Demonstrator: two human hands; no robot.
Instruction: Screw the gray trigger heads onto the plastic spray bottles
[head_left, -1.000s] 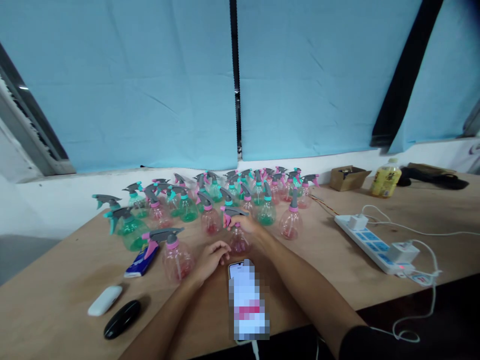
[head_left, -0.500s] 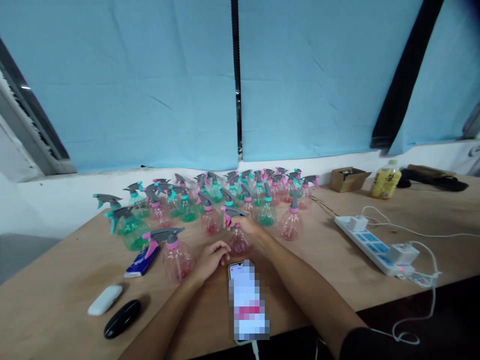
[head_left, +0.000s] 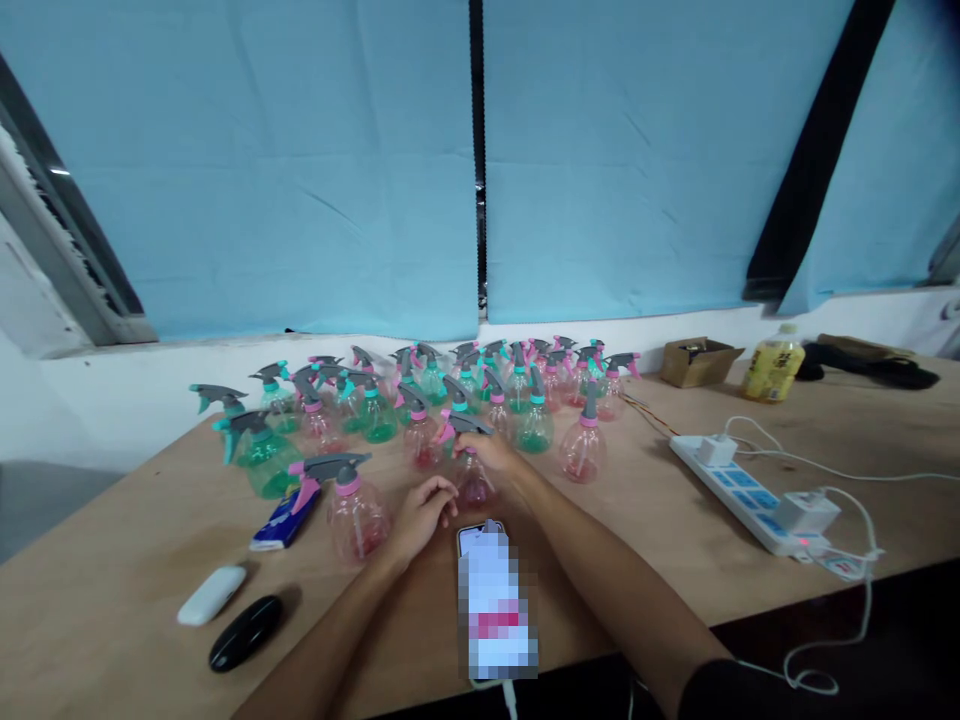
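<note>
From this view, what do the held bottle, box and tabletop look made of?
Held bottle: likely plastic, glossy; see-through pinkish body with highlights.
Box: probably cardboard, matte; brown sides, flared flap.
Tabletop: maybe wood or laminate, low sheen; tan, but no grain I can make out, so can't tell which.

I'm counting over twenty spray bottles [head_left: 475, 488]; one phone [head_left: 495, 600]; one power strip [head_left: 739, 489]; two chargers [head_left: 808, 512]; one open box [head_left: 694, 369]; one drink bottle [head_left: 774, 370].

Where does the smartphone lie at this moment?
In the head view, the smartphone lies at bottom centre, just in front of the pink spray bottle in the right hand.
</note>
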